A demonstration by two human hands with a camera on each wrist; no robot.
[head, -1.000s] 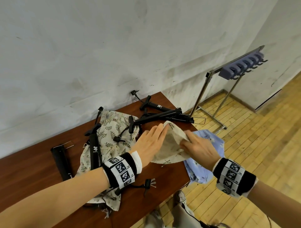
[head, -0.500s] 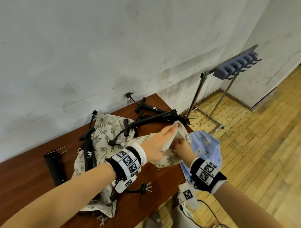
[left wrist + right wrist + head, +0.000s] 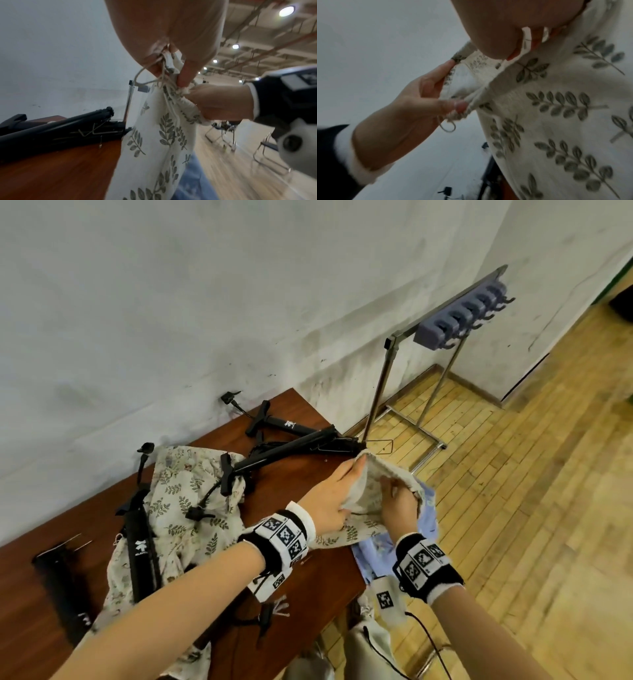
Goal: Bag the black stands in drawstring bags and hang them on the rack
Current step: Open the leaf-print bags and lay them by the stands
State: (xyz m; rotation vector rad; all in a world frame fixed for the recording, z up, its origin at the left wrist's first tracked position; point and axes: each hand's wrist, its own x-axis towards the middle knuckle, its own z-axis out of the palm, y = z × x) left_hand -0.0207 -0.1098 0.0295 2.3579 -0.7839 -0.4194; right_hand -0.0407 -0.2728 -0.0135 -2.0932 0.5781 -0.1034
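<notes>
My left hand (image 3: 330, 501) pinches the leaf-print drawstring bag (image 3: 371, 501) at its mouth rim; my right hand (image 3: 399, 508) grips the opposite rim, apparently fingers inside; black stands (image 3: 294, 448) lie at 11 o'clock; rack (image 3: 455, 321) at 1 o'clock.

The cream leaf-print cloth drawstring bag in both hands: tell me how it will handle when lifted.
The cream leaf-print cloth drawstring bag will probably be floppy: it sags and creases below where the left hand and right hand pinch its rim. Likely light, since it hangs flat and looks empty. Its thin cord dangles loose and may snag.
</notes>
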